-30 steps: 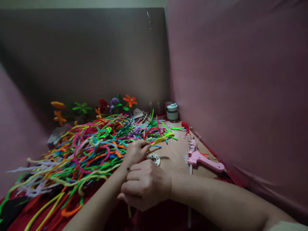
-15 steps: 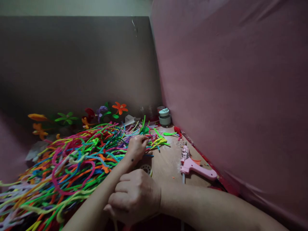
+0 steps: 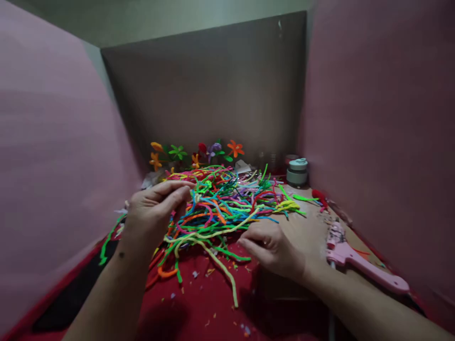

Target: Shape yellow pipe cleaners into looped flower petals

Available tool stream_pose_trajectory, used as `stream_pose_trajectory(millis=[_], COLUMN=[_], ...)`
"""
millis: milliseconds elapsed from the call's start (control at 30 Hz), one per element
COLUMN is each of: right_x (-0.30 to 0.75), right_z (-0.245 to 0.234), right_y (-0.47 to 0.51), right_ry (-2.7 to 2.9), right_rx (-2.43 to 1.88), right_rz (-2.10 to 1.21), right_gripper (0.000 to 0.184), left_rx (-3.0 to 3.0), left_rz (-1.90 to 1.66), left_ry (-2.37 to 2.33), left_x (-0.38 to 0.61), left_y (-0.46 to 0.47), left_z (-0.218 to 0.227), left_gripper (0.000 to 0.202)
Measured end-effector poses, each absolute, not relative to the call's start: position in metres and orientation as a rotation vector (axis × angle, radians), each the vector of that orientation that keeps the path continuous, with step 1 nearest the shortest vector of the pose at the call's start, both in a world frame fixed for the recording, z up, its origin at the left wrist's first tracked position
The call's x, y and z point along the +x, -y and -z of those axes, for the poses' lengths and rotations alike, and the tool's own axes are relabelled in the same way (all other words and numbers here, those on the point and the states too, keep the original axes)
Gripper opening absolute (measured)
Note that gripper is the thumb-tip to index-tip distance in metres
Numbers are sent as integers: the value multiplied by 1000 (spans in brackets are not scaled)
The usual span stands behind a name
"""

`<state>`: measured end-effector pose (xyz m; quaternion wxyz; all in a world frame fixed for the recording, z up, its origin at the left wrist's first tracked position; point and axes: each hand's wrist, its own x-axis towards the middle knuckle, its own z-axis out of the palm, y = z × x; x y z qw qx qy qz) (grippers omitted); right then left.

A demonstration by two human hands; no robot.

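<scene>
My left hand (image 3: 156, 206) is raised over the left part of a heap of colourful pipe cleaners (image 3: 227, 206). Its thumb and forefinger come together in a pinch; whatever may be between them is too small to see. Lower and to the right, my right hand (image 3: 272, 246) has its fingers curled and the thumb pressed to them, at the heap's front right edge. I cannot make out anything in that grip. A pale yellow pipe cleaner (image 3: 223, 272) hangs forward from the heap onto the red cloth (image 3: 199, 303), between my hands.
A pink glue gun (image 3: 369, 267) lies right of my right hand on a brown board (image 3: 309, 227). Behind it stands a lidded grey-green cup (image 3: 297, 173). Finished pipe-cleaner flowers (image 3: 235, 148) line the back panel. Pink walls (image 3: 377, 118) rise on both sides.
The view has swung left. My left hand has come back from the heap's right end to its left side. My right hand has moved away from the left forearm, out to the right.
</scene>
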<state>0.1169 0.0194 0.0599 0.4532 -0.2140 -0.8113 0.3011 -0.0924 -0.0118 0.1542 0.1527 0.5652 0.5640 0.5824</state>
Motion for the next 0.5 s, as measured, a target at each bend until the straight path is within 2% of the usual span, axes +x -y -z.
stream_pose_trajectory(millis=[133,200,333,500], right_x=[122,128,139,143], right_z=[-67,-69,-74,-82], right_y=[-36,-48,-65,-64], right_ry=[1404,1039,711,805], right_rx=[-627,-534,-489,-532], right_rz=[-1680,-1937,-2037,-1987], right_gripper=[21,17,11,9], left_rx=[1368,1284,1228,1578], left_rz=[-1857,-1857,-1756,-1449], left_ry=[-1637,-1577,-1512,-1542], left_x=[-139,-154,-166,-165], left_y=[1,-5,-3,14], left_z=[-133,-117,-95,-92], left_gripper=[21,22,24,21])
